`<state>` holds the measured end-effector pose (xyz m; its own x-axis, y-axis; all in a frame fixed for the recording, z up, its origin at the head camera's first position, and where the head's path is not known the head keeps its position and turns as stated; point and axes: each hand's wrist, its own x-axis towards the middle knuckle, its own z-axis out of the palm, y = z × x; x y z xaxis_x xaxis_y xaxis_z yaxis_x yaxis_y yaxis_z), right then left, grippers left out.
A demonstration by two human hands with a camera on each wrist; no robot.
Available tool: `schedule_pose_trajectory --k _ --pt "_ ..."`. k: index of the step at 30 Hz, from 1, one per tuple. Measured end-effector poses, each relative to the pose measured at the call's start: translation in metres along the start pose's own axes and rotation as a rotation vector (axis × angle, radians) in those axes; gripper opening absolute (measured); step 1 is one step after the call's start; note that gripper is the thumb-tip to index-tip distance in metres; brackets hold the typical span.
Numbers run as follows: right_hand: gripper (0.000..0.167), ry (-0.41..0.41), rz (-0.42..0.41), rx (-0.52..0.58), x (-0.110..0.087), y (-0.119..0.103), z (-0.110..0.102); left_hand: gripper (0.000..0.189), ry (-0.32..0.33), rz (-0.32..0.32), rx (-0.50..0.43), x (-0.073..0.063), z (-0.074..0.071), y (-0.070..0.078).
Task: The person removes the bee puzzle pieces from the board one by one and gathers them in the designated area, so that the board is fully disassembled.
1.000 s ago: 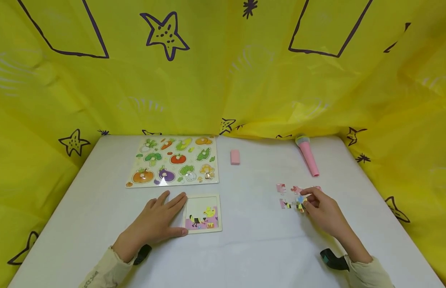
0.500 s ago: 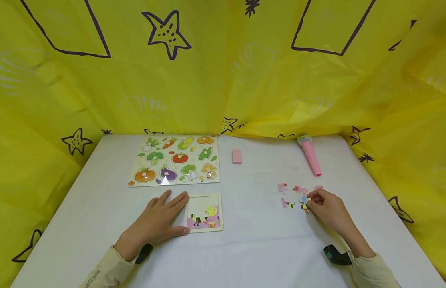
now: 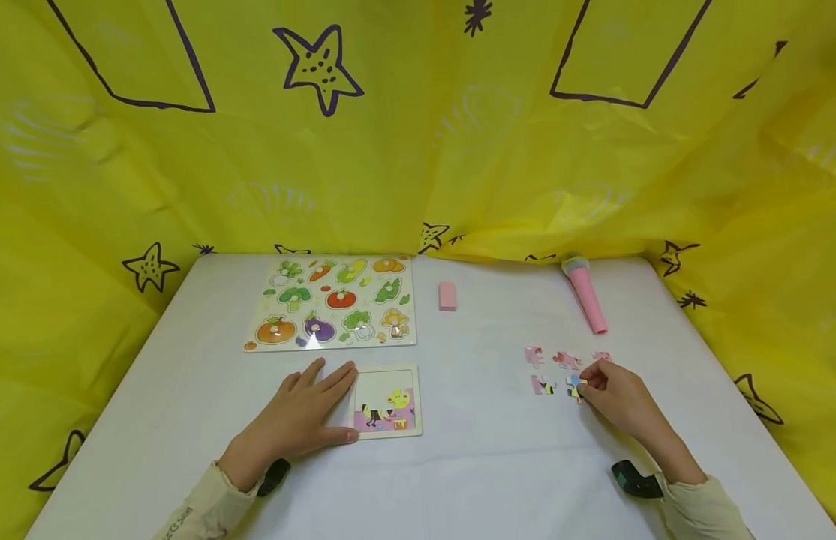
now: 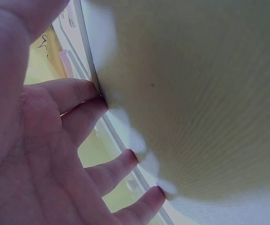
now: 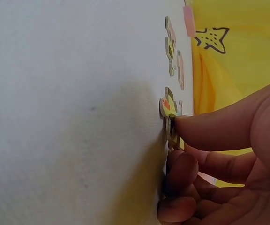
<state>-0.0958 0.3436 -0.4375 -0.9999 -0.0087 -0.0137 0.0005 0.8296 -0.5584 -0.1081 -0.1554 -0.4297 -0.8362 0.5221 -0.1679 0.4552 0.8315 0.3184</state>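
Note:
My left hand point(image 3: 293, 416) rests on the table with fingers spread, thumb and fingertips at the left edge of a small square puzzle tray point(image 3: 419, 397). A yellow and black animal picture on pink fills the tray's lower part; its upper left is bare. My right hand point(image 3: 617, 397) pinches a blue, yellow and black jigsaw piece point(image 3: 574, 384) at its right side, close over the table. In the right wrist view, the thumb point(image 5: 214, 131) presses on the piece, the other fingers curled below. Several pink jigsaw pieces point(image 3: 566, 359) lie around it in two rows.
A vegetable knob puzzle board point(image 3: 310, 289) lies behind the left hand. A pink eraser-like block point(image 3: 447, 296) sits at the table's back middle, and a pink toy microphone point(image 3: 587, 296) at the back right. A yellow patterned cloth point(image 3: 418, 150) hangs around the table.
My right hand has shifted slightly right and its index finger has drawn back from over the pieces to the jigsaw piece's right side. The left hand stays against the tray.

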Motion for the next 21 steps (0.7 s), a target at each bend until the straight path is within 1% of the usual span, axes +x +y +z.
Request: schedule_pose_trajectory --k 8,14,18,21 --pt "0.011 -0.005 -0.03 -0.017 0.002 -0.001 0.001 0.094 -0.002 0.006 -0.004 0.0 -0.002 0.001" --pt "0.009 0.031 -0.062 -0.024 0.001 -0.003 0.001 0.094 -0.001 0.013 -0.004 0.001 -0.002 0.0" --pt "0.007 0.064 -0.108 -0.006 0.002 -0.01 0.002 0.095 -0.006 0.008 -0.004 0.001 -0.002 0.0" --pt "0.006 0.079 -0.156 0.01 0.005 -0.019 0.006 0.095 -0.009 0.002 -0.004 0.001 -0.001 -0.001"
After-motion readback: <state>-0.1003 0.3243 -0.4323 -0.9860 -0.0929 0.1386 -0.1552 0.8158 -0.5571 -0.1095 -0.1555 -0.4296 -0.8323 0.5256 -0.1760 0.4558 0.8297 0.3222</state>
